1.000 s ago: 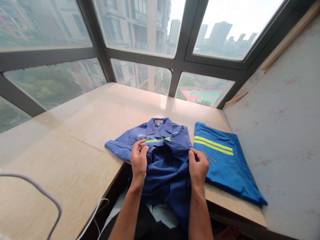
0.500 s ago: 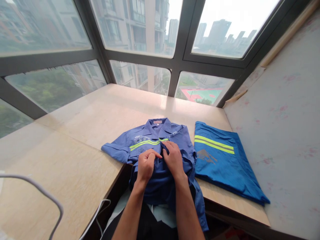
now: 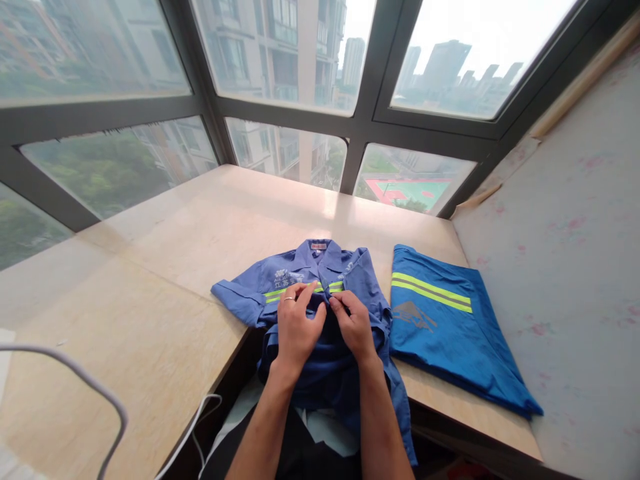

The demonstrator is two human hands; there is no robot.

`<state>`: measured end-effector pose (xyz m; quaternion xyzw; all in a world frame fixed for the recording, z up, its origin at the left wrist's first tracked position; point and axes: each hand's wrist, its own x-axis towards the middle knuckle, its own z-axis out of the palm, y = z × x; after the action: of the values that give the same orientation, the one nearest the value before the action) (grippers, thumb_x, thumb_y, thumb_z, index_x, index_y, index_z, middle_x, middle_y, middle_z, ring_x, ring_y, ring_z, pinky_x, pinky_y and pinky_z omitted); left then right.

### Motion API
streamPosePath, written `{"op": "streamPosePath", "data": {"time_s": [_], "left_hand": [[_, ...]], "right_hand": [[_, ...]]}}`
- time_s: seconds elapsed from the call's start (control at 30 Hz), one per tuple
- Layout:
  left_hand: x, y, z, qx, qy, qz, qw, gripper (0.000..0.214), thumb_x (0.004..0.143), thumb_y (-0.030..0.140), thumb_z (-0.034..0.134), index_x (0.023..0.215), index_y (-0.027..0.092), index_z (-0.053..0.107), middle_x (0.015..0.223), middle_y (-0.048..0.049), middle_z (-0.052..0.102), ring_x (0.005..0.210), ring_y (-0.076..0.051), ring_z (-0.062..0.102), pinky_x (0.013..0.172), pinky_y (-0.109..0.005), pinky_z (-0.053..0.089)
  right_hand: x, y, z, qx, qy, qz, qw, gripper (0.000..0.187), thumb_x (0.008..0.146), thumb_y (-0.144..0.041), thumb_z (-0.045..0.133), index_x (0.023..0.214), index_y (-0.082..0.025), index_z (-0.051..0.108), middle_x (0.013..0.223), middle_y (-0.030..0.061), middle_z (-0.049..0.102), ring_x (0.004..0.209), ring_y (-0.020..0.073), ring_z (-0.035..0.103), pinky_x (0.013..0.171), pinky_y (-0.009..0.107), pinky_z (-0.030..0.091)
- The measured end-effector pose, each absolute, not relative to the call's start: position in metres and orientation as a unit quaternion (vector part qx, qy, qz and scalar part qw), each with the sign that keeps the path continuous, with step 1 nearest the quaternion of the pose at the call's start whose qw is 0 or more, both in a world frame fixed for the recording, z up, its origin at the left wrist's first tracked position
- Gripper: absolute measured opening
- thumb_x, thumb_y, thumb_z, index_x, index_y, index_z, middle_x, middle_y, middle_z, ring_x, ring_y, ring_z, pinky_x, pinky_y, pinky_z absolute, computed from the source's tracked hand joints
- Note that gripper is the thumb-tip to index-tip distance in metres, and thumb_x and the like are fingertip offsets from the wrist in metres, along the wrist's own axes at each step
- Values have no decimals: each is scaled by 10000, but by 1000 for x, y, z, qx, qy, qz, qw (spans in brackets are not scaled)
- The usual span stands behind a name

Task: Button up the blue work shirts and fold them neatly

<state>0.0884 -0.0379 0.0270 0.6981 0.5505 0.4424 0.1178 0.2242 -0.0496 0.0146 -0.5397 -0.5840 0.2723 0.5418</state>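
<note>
A blue work shirt (image 3: 260, 293) with a yellow-green reflective stripe lies collar-away on the wooden table (image 3: 165, 267), its lower part hanging over the near edge. My left hand (image 3: 296, 327) and my right hand (image 3: 354, 323) are side by side at the middle of the shirt's front, just below the stripe. Both pinch the fabric edges of the front opening with thumb and fingers closed. A ring shows on my left hand.
A folded brighter blue garment (image 3: 445, 320) with reflective stripes lies to the right of the shirt. A white cable (image 3: 85, 383) loops at the lower left. Large windows (image 3: 280, 60) stand behind the table, and a pale wall (image 3: 575, 253) rises at the right.
One second ago my hands held the shirt's front edges apart. They came together at the middle, then moved slightly up toward the stripe, still pinching the fabric.
</note>
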Motion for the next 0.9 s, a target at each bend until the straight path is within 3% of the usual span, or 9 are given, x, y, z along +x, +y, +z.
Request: {"op": "streamPosePath", "data": {"time_s": [0.3, 0.4, 0.5, 0.67, 0.9], "left_hand": [[90, -42, 32, 740, 481, 432, 186, 352, 843, 350, 668, 1160, 198, 680, 1155, -88, 668, 1091, -249, 603, 995, -430, 486], [90, -42, 31, 734, 481, 440, 189, 207, 913, 298, 586, 1045, 208, 718, 1043, -72, 697, 1008, -223, 625, 940, -407, 507], [91, -42, 31, 738, 476, 446, 172, 212, 942, 222, 520, 1005, 204, 722, 982, -67, 704, 971, -210, 625, 919, -400, 506], [92, -44, 31, 764, 463, 421, 156, 228, 914, 290, 590, 1090, 197, 701, 1065, -87, 694, 1027, -236, 612, 930, -418, 491], [94, -43, 25, 734, 467, 463, 170, 203, 936, 218, 532, 980, 220, 731, 954, -65, 710, 952, -214, 622, 890, -393, 493]], "right_hand": [[230, -60, 24, -534, -569, 304, 546, 183, 928, -310, 515, 829, -208, 630, 815, 5, 599, 793, 167, 553, 735, 272, 427], [232, -63, 23, -533, -564, 317, 545, 187, 926, -319, 520, 821, -205, 626, 787, -5, 579, 748, 155, 529, 704, 266, 418], [232, -64, 23, -541, -552, 322, 546, 207, 923, -333, 525, 793, -201, 617, 748, -13, 556, 705, 145, 500, 673, 261, 405], [230, -65, 25, -538, -538, 330, 559, 203, 907, -353, 532, 817, -201, 632, 770, -5, 589, 742, 157, 525, 697, 266, 425], [235, -67, 27, -540, -529, 345, 556, 250, 882, -398, 548, 747, -200, 616, 682, -20, 516, 655, 143, 463, 622, 258, 391]]}}
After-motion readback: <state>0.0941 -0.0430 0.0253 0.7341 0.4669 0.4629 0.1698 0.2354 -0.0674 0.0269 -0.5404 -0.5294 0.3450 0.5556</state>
